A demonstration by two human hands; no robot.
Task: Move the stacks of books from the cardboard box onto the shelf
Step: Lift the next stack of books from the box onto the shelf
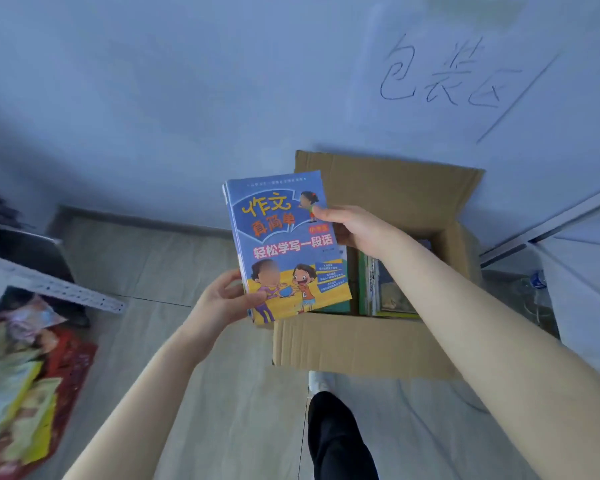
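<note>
An open cardboard box (361, 341) is seen on the floor against a pale wall, with a stack of books (284, 244) held clear above its left side by two bare hands. More books (385, 289) are left standing on edge inside the box, their spines and titles too small and shadowed to be read. A shelf (66, 289) is glimpsed only as a perforated metal rail at the left edge, with blurred coloured items below it; how much room it offers cannot be judged.

The held stack is made up of several thin paperbacks under a blue illustrated cover. It is judged light but floppy, with glossy covers likely to slide on one another, so support at opposite corners, as shown, seems the sound hold. The right hand (357, 230) is clamped on the upper right edge, thumb on the cover and fingers hidden behind. The left hand (222, 299) is curled round the lower left corner, thumb pressed on top. The exact number of books in the stack cannot be counted, and the underside is hidden.
</note>
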